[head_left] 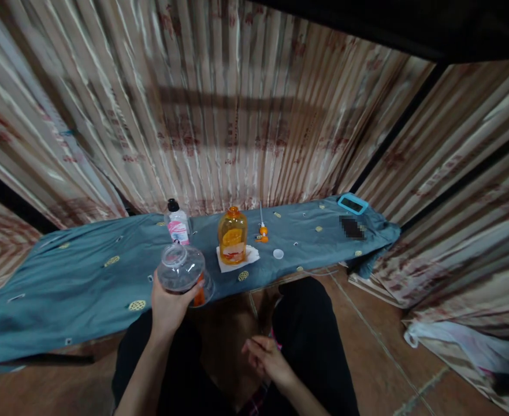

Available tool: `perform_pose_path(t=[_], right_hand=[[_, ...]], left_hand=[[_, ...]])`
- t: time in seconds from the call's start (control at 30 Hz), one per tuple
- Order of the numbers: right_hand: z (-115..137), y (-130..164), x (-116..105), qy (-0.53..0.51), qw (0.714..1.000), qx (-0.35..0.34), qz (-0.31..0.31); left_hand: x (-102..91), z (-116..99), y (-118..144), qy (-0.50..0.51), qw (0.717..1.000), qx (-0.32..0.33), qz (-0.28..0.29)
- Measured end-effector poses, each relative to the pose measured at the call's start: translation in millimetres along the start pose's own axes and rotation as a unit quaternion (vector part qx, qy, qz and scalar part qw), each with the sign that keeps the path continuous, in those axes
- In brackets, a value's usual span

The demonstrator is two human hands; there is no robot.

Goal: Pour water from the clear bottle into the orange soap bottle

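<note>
the clear plastic jar (pixel 184 268) is see-through and shiny, with rounded shoulders, a wide round mouth ringed by a pale rim, and an orange patch (pixel 199 293) low on its right side; it leans a little, its mouth up and to the left. it is held over the front edge of the blue-green cloth (pixel 93 277) on the long table, in front of a small clear bottle (pixel 178 226) with a black cap and a pink-and-white label. whether its base touches the cloth, i cannot tell. the left hand (pixel 170 303) is clamped round the jar, thumb along the right side, fingers round the left, the forearm rising steeply from below. the right hand (pixel 265 355) is low by the right knee, its fingers curled in and close together; i cannot tell if they grip anything. beyond, an amber bottle (pixel 233 240) stands upright, its neck uncapped, on white paper (pixel 252 255). to its right lie an orange pump top (pixel 263 232) and, nearer, a small white disc (pixel 278 253).
</note>
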State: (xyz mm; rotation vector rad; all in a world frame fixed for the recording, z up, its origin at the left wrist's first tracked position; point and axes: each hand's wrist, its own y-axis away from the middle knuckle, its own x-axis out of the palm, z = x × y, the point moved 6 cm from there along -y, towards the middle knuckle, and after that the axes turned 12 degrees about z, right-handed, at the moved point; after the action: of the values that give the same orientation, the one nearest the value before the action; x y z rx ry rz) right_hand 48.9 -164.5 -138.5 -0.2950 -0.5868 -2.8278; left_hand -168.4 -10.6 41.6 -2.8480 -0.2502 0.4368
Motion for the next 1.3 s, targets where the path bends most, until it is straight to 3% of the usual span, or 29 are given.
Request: perform_pose_path(t=[0.17,0.27,0.37,0.47,0.57,0.77,0.97,1.07,1.17,1.23,1.3], right_hand=[[39,-4,2,-0.083,0.994,-0.070,-0.023],[53,-10,2,-0.206,0.973,-0.098,-0.042],[67,-21,15,-0.341,0.936,-0.086,0.033],[84,-27,30,-0.412,0.898,-0.076,0.130],[98,-28,31,-0.453,0.872,-0.089,0.165],[107,-25,12,-0.506,0.846,-0.089,0.142],[102,-14,1,-0.540,0.836,-0.082,0.054],[103,-7,-3,-0.545,0.833,-0.084,0.040],[106,0,-11,-0.543,0.834,-0.092,0.041],[108,4,-18,-0.544,0.831,-0.104,0.040],[109,7,-25,-0.547,0.829,-0.112,0.044]], left_hand=[[21.8,-9,18,0.031,0.998,-0.013,0.062],[37.1,-20,29,0.058,0.992,-0.013,0.112],[52.6,-32,39,0.099,0.983,-0.010,0.155],[68.8,-40,49,0.121,0.971,-0.010,0.204],[80.5,-46,53,0.140,0.964,-0.001,0.228],[104.4,-63,58,0.247,0.924,-0.046,0.287],[119.4,-69,70,0.331,0.873,-0.088,0.346],[106.9,-69,50,0.359,0.871,0.012,0.336],[83.7,-59,3,0.297,0.924,0.100,0.220],[78.1,-48,-33,0.191,0.965,0.101,0.146],[89.4,-39,-63,0.111,0.979,0.080,0.149]])
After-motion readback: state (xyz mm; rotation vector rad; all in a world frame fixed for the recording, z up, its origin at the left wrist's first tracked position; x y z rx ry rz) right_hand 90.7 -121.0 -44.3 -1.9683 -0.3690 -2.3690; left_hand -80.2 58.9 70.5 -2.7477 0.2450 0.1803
